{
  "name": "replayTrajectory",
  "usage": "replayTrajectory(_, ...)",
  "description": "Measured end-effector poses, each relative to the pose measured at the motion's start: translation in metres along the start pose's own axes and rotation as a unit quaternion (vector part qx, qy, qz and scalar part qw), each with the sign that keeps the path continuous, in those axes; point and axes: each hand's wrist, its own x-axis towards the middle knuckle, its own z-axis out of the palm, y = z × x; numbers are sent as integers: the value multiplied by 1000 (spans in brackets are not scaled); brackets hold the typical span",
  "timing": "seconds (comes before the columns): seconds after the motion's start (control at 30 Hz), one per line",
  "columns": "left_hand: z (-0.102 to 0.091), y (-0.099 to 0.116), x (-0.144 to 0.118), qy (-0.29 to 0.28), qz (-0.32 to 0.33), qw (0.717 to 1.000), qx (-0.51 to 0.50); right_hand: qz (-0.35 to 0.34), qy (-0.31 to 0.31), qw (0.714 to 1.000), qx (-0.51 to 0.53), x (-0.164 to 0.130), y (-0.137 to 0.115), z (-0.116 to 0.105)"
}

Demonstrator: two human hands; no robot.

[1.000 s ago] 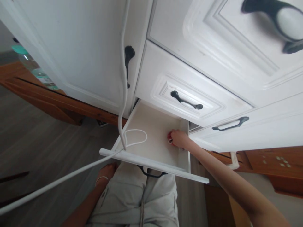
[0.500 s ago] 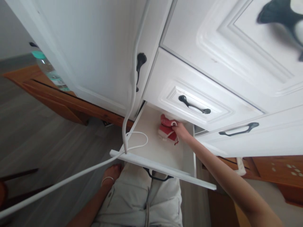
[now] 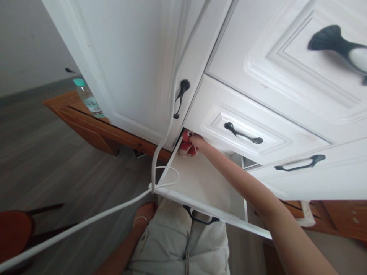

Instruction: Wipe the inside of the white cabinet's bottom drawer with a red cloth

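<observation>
White cabinet fronts hang over an open bottom drawer [image 3: 200, 183]. Deep in its back left corner the right hand [image 3: 197, 142] pinches a red-and-white cloth [image 3: 187, 147], which lies just under the drawer front above. To do this well, push the bundle flat along the drawer floor — clear of the white cable [image 3: 160, 179] looped over the drawer's edge. The left hand [image 3: 145, 214] rests by the thigh, loosely spread. Half a second ago the cloth sat mid-drawer, further right — it has since travelled back and left.
</observation>
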Motion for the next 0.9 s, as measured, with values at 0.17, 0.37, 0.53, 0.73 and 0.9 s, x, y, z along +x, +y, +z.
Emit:
replayTrajectory(0.17, 0, 0, 1, -13, 7, 1000, 3, 21, -71, 995, -72, -43, -5, 19)
replayTrajectory(0.37, -1, -1, 3, -28, 4, 999, 25, -155, -338, 913, -169, -82, -16, 56)
replayTrajectory(0.53, -3, -1, 6, -32, 2, 999, 36, -243, -340, 882, -216, -100, -16, 59)
replayTrajectory(0.73, -6, 1, 3, -43, 2, 998, 43, -192, -280, 883, -324, -134, 24, 33)
replayTrajectory(0.9, -8, 1, 2, -53, 4, 998, 46, -120, -245, 883, -382, -180, 99, -7)
